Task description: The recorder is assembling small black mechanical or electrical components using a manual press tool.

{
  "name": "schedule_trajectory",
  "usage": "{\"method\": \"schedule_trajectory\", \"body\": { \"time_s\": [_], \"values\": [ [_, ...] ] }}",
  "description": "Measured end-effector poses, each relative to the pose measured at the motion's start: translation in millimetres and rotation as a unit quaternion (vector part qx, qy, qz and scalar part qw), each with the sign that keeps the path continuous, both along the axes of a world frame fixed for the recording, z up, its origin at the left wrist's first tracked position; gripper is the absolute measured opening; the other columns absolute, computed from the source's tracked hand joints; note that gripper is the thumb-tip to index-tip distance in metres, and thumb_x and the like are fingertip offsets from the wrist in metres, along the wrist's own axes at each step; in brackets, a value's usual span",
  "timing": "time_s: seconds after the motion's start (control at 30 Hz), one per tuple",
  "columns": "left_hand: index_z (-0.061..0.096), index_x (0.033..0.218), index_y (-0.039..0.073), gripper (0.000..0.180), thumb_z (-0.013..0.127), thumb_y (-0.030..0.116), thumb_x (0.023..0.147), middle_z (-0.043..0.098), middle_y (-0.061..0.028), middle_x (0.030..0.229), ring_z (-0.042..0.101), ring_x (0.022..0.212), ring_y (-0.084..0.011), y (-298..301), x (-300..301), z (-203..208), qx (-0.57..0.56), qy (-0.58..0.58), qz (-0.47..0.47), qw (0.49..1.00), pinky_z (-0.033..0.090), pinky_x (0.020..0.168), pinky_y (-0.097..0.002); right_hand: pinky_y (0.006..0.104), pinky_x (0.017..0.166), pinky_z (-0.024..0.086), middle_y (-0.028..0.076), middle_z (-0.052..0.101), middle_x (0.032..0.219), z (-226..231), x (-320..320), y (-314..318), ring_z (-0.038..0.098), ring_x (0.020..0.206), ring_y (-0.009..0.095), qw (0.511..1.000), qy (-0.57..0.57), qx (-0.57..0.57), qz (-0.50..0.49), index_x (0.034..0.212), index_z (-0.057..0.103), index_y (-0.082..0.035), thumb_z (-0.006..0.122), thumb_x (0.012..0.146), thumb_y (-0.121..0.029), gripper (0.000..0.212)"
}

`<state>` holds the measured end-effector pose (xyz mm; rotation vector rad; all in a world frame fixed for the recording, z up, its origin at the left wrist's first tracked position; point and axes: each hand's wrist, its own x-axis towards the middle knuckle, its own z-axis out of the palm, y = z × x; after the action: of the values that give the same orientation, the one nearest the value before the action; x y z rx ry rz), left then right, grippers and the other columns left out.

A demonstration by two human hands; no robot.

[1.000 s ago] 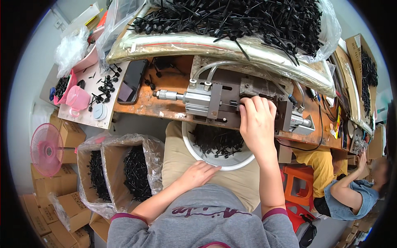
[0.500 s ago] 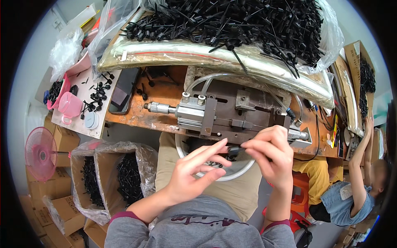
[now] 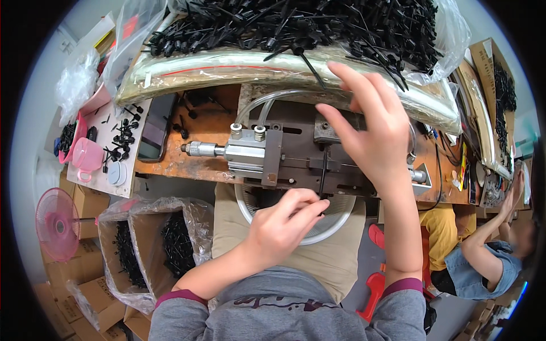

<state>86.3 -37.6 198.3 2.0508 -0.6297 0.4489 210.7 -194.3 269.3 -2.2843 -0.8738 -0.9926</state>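
Note:
My left hand (image 3: 278,227) is closed at the front edge of a metal clamping fixture (image 3: 296,142) with an air cylinder (image 3: 245,156). Its fingertips pinch the near end of a black plastic stemmed part, whose thin stem (image 3: 324,173) lies across the fixture's middle block. The pinched end is mostly hidden by the fingers. Above the fixture's right half, my right hand (image 3: 372,122) is raised with thumb and fingers apart, holding nothing. Its fingertips are near the front rim of a plastic-lined box heaped with black stemmed parts (image 3: 307,28).
Below the fixture sits a round white-rimmed basket (image 3: 327,237) by my lap. Lined cartons of black parts (image 3: 177,241) stand at left, near a pink fan (image 3: 57,219). A phone (image 3: 156,128), pink cup (image 3: 88,156) and loose parts lie on the left. Another person (image 3: 483,256) works at right.
My right hand has risen from beside the left hand toward the box of parts. My left hand has gone from spread to pinching. A black stem now lies across the fixture.

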Motion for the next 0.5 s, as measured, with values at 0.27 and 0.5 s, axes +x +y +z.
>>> {"method": "schedule_trajectory", "body": {
  "time_s": [0.27, 0.5],
  "values": [
    [0.071, 0.095, 0.002, 0.025, 0.076, 0.006, 0.071, 0.067, -0.0133, 0.123, 0.069, 0.074, -0.0185, -14, 15, -19, 0.134, -0.088, 0.050, 0.986, 0.054, 0.062, -0.0274, 0.0350, 0.057, 0.049, 0.006, 0.058, 0.077, -12, 28, 11, 0.061, 0.065, 0.025, 0.994, -0.097, 0.002, 0.045, 0.094, 0.067, -0.007, 0.075, 0.072, -0.004, 0.023],
    [0.072, 0.092, 0.004, 0.024, 0.078, 0.008, 0.070, 0.069, -0.0098, 0.121, 0.065, 0.066, -0.0171, -12, 24, -10, 0.140, -0.083, 0.051, 0.985, 0.050, 0.060, -0.0269, 0.0226, 0.059, 0.050, 0.004, 0.068, 0.080, 9, 22, -8, 0.062, 0.064, 0.010, 0.992, -0.046, 0.116, 0.024, 0.092, 0.071, -0.001, 0.072, 0.080, 0.004, 0.013]
  ]
}}
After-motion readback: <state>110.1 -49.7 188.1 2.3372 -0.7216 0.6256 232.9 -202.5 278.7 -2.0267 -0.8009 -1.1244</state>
